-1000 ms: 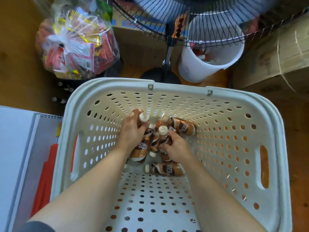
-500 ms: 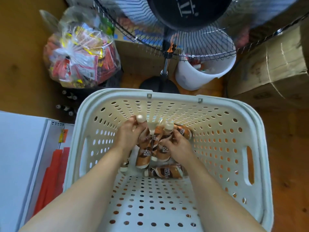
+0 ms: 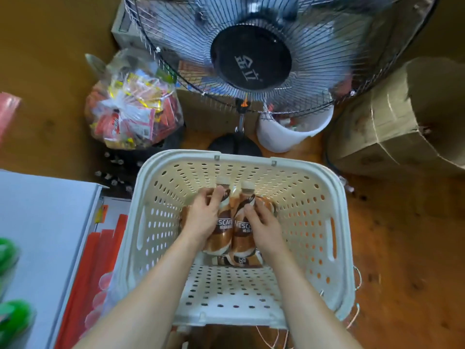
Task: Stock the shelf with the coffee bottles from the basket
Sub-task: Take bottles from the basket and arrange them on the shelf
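Left hand (image 3: 201,217), right hand (image 3: 264,226) each clasping 1 coffee bottle (image 3: 222,222) inside basket (image 3: 337,197); lifting step, shelf placement next.

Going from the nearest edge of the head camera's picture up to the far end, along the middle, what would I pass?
Near rim of the white basket → coffee bottle lying flat → two hands, left hand and right hand, around upright coffee bottles → basket's far rim → fan base → fan head.

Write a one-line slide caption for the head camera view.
Both hands, left hand and right hand, grip Nescafe coffee bottles inside a white perforated basket, beneath a standing fan.
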{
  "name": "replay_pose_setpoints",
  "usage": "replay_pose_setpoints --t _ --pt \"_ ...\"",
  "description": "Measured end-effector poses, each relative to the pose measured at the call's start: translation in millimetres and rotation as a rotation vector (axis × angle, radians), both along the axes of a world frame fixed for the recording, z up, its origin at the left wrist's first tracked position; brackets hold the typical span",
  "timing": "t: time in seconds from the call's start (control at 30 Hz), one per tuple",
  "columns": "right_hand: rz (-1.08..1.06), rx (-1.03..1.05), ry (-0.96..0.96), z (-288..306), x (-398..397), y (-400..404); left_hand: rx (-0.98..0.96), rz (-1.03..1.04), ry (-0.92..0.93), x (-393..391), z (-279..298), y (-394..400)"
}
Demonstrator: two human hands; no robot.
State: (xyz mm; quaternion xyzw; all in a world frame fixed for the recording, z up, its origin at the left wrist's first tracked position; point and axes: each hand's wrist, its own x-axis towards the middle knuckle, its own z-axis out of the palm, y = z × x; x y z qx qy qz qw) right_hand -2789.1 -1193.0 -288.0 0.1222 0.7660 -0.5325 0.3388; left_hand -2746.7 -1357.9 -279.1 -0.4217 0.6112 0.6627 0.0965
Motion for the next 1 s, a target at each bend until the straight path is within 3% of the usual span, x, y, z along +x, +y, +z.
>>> replay_pose_setpoints --t 0.17,0.33,0.7,1.0 --pt "-0.093 0.028 0.109 39 4 5 0.111 0.058 -0.017 8 30 16" --pt "-0.054 -0.103 0.051 69 0 12 0.18 0.115 0.044 9 74 24" --pt "0.061 -0.282 0.208 157 9 7 0.023 0.316 0.3 32 156 19" --pt "0.282 -0.454 0.293 221 44 -37 -0.142 0.495 0.48 87 226 -15"
